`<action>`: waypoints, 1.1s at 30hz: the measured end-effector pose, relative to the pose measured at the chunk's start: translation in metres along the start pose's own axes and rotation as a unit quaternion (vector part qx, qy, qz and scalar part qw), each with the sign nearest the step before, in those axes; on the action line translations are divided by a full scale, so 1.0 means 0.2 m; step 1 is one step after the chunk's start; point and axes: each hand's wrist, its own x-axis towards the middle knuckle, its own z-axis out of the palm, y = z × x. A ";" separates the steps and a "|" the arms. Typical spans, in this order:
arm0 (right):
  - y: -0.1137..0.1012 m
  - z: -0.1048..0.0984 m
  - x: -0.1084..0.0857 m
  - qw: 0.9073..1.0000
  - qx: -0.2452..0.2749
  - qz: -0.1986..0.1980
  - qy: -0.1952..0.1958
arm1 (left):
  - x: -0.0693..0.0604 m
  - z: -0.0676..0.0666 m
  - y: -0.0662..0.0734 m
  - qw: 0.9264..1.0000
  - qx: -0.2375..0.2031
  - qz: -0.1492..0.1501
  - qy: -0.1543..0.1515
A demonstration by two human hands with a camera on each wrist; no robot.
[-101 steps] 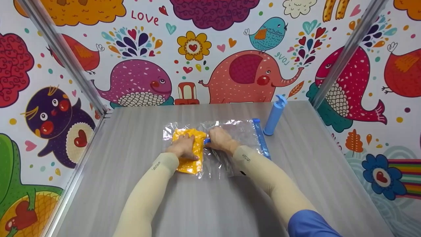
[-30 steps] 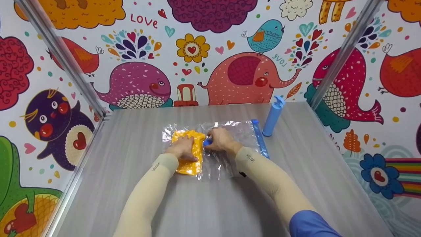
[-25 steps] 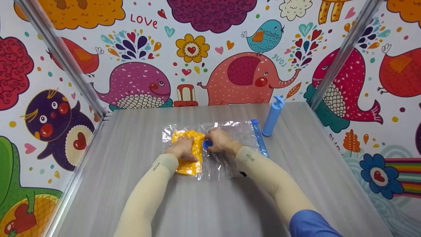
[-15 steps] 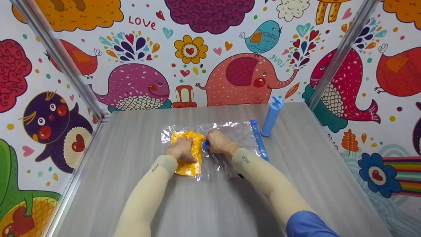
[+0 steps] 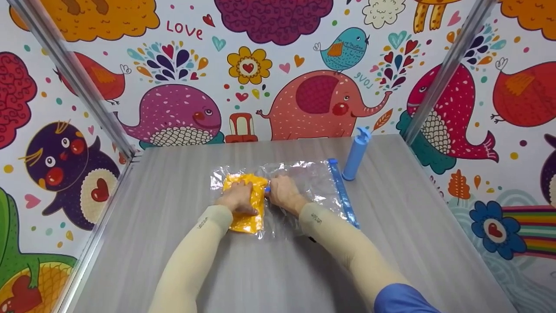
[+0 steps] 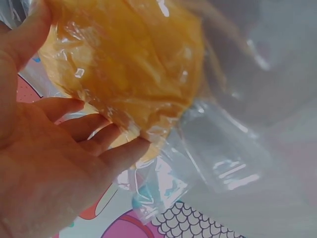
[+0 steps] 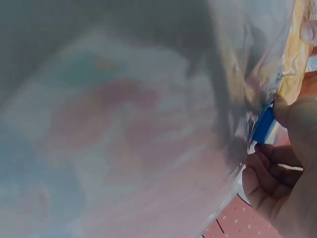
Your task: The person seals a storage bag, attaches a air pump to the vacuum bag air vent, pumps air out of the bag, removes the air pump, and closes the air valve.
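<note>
A clear plastic vacuum storage bag lies flat on the table, with a folded yellow bundle in its left part. My left hand rests on that bundle with spread, slightly bent fingers. In the left wrist view its fingers touch the film over the yellow bundle. Just right of the bundle, my right hand pinches a small blue valve cap on the bag. The right wrist view shows the blue cap between thumb and fingers; glossy film fills much of that view.
A blue zip strip with a slider runs along the bag's right edge. Beyond it a blue hand pump stands upright. Patterned walls and metal posts bound the grey table.
My right hand has turned on the blue cap, its wrist coming nearer the body, and less of the cap shows. My left hand stays on the yellow bundle. The head view has shifted slightly.
</note>
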 end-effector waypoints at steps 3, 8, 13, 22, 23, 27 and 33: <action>0.00 0.00 0.02 1.000 0.009 0.006 -0.003 | 0.00 -0.01 0.00 1.000 -0.006 -0.004 0.001; 0.08 0.03 0.04 0.999 0.040 -0.009 -0.031 | 0.00 -0.01 0.02 1.000 -0.014 -0.004 -0.002; 0.09 -0.05 0.00 0.993 0.012 -0.056 -0.099 | 0.00 0.02 0.03 1.000 -0.014 -0.001 -0.012; 0.08 -0.06 -0.01 0.993 0.032 -0.054 -0.095 | 0.03 0.01 0.02 1.000 -0.003 -0.006 -0.009; 0.09 -0.06 -0.01 0.993 0.034 -0.056 -0.093 | 0.03 0.01 0.02 1.000 -0.002 -0.007 -0.011; 0.12 -0.05 -0.03 0.993 0.037 -0.077 -0.076 | 0.04 -0.01 0.02 1.000 0.002 0.001 -0.011; 0.21 -0.11 -0.06 0.994 0.038 -0.098 -0.020 | 0.09 -0.02 0.03 0.996 -0.011 0.034 0.078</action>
